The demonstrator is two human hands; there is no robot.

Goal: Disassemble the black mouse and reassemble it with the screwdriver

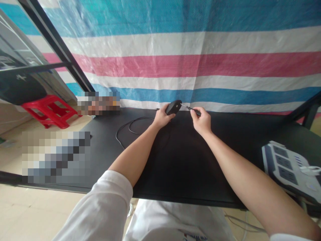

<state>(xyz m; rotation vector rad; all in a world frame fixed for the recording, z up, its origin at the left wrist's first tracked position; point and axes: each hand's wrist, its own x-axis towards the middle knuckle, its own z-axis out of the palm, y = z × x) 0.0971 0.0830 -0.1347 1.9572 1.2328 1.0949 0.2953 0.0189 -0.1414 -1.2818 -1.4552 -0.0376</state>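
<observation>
A black computer mouse (175, 106), tilted up above the far part of the black table (180, 174), is gripped by my left hand (162, 117). Its thin black cable (122, 126) loops on the table to the left. My right hand (202, 121) is closed round the dark handle of a small screwdriver (195, 110). The screwdriver's thin metal shaft points left, with its tip at or very near the mouse; whether it touches cannot be told.
A white and dark power strip (288, 165) with a white plug lies at the table's right. Behind the table hangs a striped plastic sheet (175, 65). A red stool (54, 108) stands on the floor at left. Two blurred patches cover areas on the left.
</observation>
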